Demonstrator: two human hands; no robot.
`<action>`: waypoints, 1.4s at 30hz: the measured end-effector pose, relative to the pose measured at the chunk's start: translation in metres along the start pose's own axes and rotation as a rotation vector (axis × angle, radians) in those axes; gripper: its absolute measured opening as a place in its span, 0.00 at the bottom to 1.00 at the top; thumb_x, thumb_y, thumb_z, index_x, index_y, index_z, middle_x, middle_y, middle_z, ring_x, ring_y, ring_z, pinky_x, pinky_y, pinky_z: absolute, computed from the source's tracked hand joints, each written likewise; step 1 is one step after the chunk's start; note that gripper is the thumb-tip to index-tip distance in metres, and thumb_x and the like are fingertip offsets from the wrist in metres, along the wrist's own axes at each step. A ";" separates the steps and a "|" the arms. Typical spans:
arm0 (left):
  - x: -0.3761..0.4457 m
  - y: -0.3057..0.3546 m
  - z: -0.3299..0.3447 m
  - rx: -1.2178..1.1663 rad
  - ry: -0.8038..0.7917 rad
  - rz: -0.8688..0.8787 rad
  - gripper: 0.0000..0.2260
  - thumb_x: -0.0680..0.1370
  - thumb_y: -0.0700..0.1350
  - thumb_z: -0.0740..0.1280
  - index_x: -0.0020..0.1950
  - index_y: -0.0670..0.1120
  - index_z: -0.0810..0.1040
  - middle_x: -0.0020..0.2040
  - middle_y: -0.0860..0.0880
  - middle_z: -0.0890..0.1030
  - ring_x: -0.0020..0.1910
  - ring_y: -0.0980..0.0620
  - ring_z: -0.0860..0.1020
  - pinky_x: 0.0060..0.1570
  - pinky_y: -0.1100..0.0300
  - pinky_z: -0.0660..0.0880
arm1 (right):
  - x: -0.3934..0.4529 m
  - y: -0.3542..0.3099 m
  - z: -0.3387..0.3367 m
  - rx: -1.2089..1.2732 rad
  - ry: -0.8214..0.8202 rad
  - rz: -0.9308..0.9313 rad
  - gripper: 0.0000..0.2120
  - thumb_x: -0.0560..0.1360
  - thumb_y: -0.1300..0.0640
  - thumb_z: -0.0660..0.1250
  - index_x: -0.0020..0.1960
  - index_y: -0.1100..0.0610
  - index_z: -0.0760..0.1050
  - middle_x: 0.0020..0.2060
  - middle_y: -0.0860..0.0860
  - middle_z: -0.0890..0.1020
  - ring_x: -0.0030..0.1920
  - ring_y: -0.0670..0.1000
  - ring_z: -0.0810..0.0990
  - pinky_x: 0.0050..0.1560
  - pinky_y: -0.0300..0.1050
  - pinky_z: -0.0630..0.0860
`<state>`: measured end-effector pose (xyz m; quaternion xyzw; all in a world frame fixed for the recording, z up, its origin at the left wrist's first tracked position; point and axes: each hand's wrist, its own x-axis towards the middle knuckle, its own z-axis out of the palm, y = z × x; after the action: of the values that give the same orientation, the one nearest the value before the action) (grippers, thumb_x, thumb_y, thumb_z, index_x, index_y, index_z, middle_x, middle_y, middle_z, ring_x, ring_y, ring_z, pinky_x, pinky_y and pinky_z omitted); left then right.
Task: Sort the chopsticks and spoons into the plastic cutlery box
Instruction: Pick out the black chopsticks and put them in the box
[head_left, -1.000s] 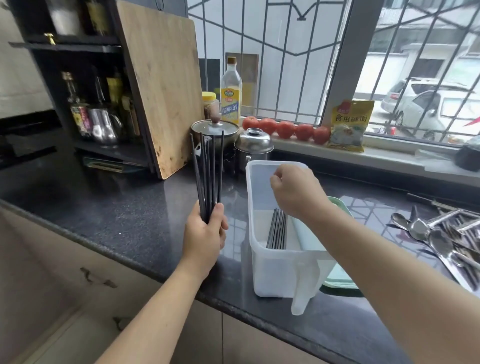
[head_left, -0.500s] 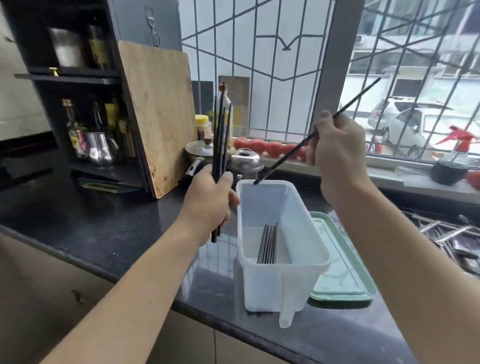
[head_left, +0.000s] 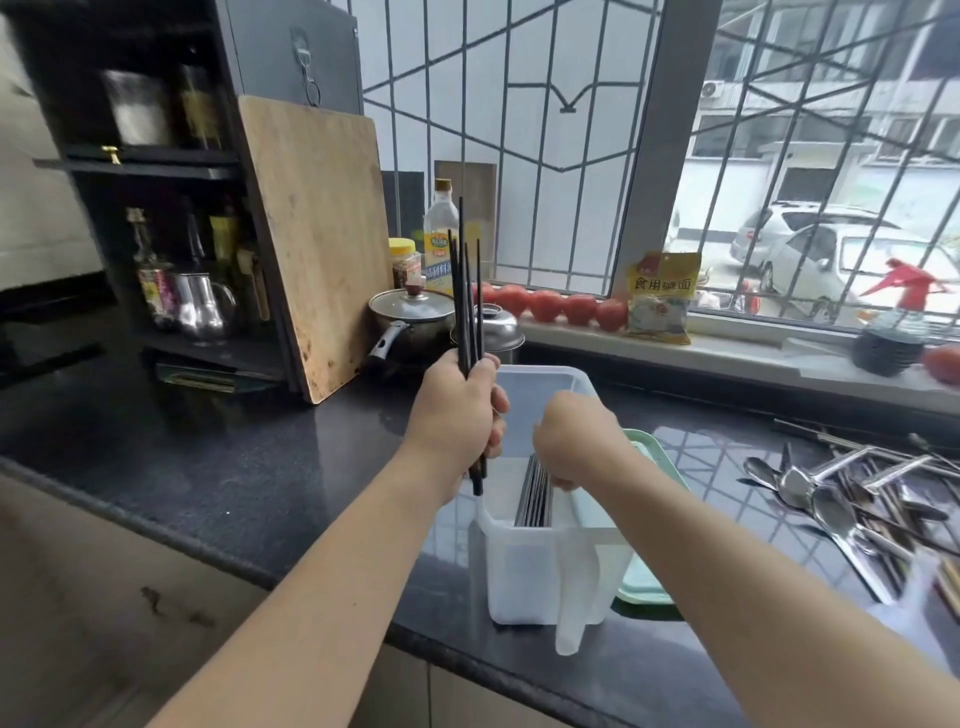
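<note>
**Kitchen worktop: chopsticks part-loaded, spoons outstanding**

Dark stone worktop (head_left: 218, 467) below a barred window; the plastic cutlery box (head_left: 540, 577) stands near its front edge, long axis running away from the person. Left hand (head_left: 454, 421) grips an upright bundle of black chopsticks (head_left: 467, 291), about five, just left of the box; tips point up. Right hand (head_left: 576, 441) is inside the box, fingers curled down onto the laid chopsticks (head_left: 535, 493), which lie lengthwise along the box; whether it pinches one cannot be told; their count is unclear. Spoons (head_left: 826, 493), at least four, lie heaped well to the right, nearer the right hand; judged next after the bundle.
</note>
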<state>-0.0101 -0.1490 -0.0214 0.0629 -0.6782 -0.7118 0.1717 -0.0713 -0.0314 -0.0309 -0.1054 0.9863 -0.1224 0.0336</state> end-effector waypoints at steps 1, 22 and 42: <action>-0.001 0.001 0.002 0.021 -0.031 0.023 0.06 0.86 0.43 0.58 0.54 0.43 0.73 0.35 0.45 0.76 0.24 0.50 0.68 0.23 0.59 0.65 | 0.002 0.002 -0.001 0.154 0.126 0.004 0.08 0.78 0.61 0.60 0.41 0.59 0.73 0.39 0.56 0.82 0.39 0.58 0.82 0.41 0.48 0.81; -0.005 -0.008 0.020 0.061 0.063 0.038 0.08 0.87 0.45 0.58 0.58 0.43 0.74 0.46 0.40 0.84 0.36 0.44 0.86 0.33 0.51 0.84 | -0.012 0.010 -0.017 1.191 0.741 -0.218 0.12 0.84 0.51 0.60 0.44 0.53 0.74 0.34 0.54 0.77 0.33 0.54 0.74 0.38 0.60 0.76; -0.002 -0.014 0.014 0.083 0.168 0.106 0.08 0.87 0.43 0.58 0.54 0.42 0.74 0.31 0.48 0.71 0.21 0.52 0.70 0.24 0.56 0.75 | -0.008 -0.006 0.011 0.179 -0.187 0.040 0.09 0.77 0.70 0.59 0.41 0.67 0.75 0.32 0.61 0.85 0.33 0.60 0.86 0.40 0.55 0.85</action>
<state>-0.0148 -0.1345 -0.0350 0.0937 -0.6928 -0.6651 0.2626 -0.0618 -0.0377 -0.0394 -0.0931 0.9659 -0.1991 0.1371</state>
